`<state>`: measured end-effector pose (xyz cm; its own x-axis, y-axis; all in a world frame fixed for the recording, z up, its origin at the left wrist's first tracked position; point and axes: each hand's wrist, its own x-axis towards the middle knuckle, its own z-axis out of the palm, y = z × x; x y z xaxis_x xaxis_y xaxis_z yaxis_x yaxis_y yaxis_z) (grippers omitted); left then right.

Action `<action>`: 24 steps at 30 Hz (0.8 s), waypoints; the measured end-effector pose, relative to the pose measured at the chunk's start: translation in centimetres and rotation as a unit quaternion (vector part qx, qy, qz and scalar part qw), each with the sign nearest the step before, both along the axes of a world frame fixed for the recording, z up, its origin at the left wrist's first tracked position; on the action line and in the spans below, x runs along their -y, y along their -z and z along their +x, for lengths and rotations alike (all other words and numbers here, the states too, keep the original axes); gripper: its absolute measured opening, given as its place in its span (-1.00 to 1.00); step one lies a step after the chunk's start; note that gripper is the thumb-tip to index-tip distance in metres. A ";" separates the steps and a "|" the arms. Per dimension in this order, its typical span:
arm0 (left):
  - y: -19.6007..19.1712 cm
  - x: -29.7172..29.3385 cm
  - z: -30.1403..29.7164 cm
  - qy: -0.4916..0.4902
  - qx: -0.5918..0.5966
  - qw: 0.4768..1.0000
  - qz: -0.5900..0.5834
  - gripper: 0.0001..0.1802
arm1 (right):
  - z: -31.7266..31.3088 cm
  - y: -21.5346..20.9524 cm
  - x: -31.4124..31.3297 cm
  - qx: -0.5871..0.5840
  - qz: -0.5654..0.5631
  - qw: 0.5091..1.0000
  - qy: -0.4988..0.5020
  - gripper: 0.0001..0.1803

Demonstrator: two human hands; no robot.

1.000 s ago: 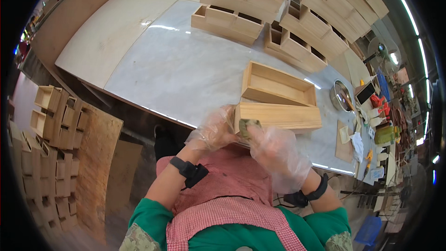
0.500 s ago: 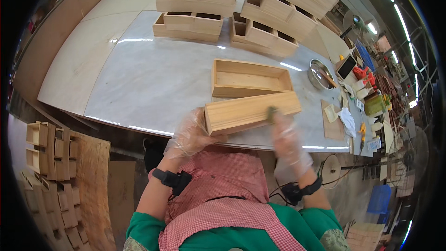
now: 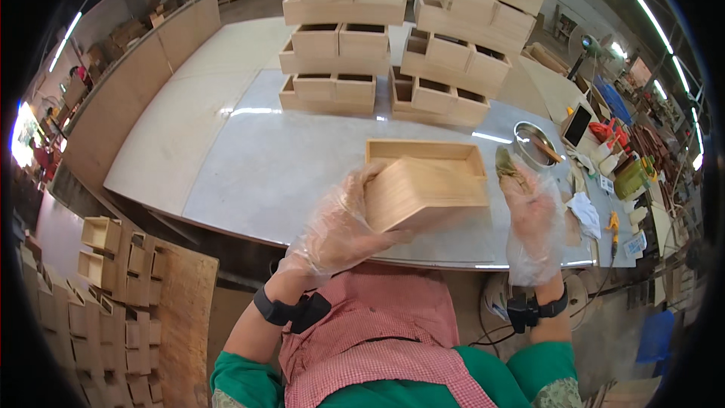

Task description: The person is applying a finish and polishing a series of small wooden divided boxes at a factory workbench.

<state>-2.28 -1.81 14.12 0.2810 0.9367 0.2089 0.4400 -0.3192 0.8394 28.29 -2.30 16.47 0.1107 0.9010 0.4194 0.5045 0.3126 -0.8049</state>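
Observation:
My left hand (image 3: 340,230), in a clear plastic glove, grips the left end of a pale wooden box (image 3: 404,198). The box is tilted above the table, slightly blurred, with an end panel turned toward me. In my right hand (image 3: 532,211), also gloved, a small crumpled olive-green cloth or pad (image 3: 504,162) is pinched at the fingertips. That hand is off the box, to its right. Just behind the held box lies a second wooden box (image 3: 457,151), open side up, partly covered by the first.
Stacked wooden drawer units (image 3: 343,7) stand at the back of the table (image 3: 249,174). A metal bowl (image 3: 521,136) with a brush (image 3: 545,149) sits right, near a dark-screened device (image 3: 577,125), a white cloth (image 3: 584,215) and bottles. More wooden units (image 3: 113,287) are stacked at lower left.
The held box has been turned from lying lengthwise to showing its end. My right hand has moved off its surface to the right with the green cloth or pad. My view has shifted upward.

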 end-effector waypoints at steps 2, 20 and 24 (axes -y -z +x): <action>-2.8 0.0 1.1 0.000 -0.043 0.991 0.129 0.18 | -1.6 -3.2 1.1 0.051 0.090 0.995 -0.006 -0.60; 1.6 -5.5 10.9 0.069 0.161 0.951 0.254 -0.17 | -3.5 -6.3 -0.9 0.471 0.310 0.825 -0.048 -0.88; 0.8 -5.2 12.2 0.074 0.168 0.965 0.186 -0.28 | -1.7 -6.5 -2.4 0.553 0.269 0.789 -0.007 -0.81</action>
<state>9.89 3.37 13.31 0.2639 0.7335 0.6264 0.0883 -0.6650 0.7416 26.56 0.09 22.94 -0.5986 0.5580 0.5747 0.7988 0.4697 0.3759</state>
